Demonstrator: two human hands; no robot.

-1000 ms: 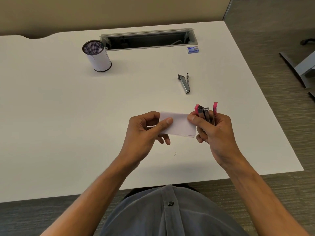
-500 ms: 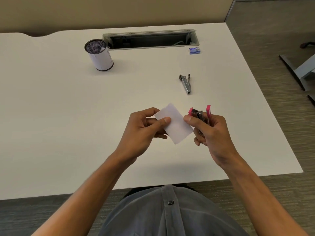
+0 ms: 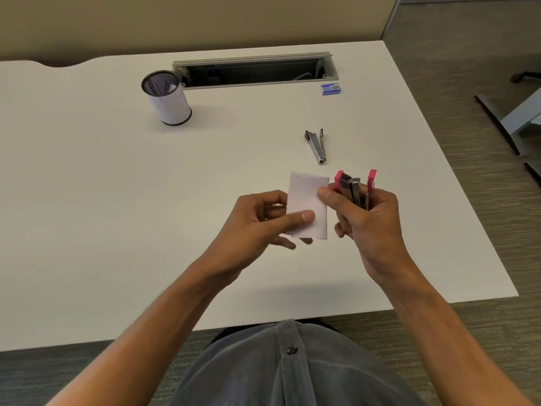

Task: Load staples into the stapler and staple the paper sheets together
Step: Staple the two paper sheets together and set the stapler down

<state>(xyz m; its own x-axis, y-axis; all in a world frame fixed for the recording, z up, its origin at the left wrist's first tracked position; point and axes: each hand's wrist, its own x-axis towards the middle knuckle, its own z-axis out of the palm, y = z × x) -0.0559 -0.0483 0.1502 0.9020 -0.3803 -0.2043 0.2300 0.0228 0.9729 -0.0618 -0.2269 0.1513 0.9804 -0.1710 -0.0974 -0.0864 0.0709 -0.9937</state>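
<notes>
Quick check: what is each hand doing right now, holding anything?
Left hand: closed, pinching the folded paper.
Right hand: closed around the pink stapler, thumb also touching the paper's edge.

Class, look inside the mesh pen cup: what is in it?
The mesh pen cup holds a curled sheet of white paper lining its wall. Anything lower down is hidden by the dark mesh and rim.

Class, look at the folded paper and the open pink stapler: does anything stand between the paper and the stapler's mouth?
Nothing visible does. The paper sits just beside the pink stapler, with only the right hand's thumb touching its edge.
</notes>
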